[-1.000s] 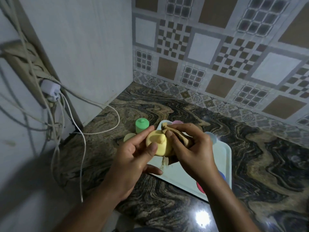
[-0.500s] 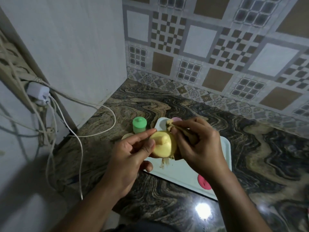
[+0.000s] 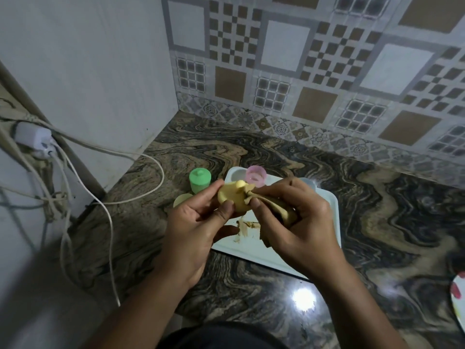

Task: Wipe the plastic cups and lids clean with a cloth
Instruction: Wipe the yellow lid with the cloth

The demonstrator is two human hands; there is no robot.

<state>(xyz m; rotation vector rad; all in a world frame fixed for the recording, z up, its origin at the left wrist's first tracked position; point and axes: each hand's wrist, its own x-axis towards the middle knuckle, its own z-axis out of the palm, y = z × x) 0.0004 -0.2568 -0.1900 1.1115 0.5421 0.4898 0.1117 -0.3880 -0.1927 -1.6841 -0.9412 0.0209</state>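
Your left hand (image 3: 193,222) pinches the yellow lid (image 3: 232,199); your right hand (image 3: 297,217) holds the cloth (image 3: 274,207); rub hard and the lid may slip.

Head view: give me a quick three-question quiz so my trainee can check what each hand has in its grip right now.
1. Short answer: what colour is the knobbed lid that the left hand pinches?
2. Pick one: the tan cloth is held by A. the left hand, B. the right hand, C. neither hand.
3. True or false: the green lidded cup stands on the white tray.

Key: 1. yellow. 2. B. 3. False; it stands on the countertop beside the tray.
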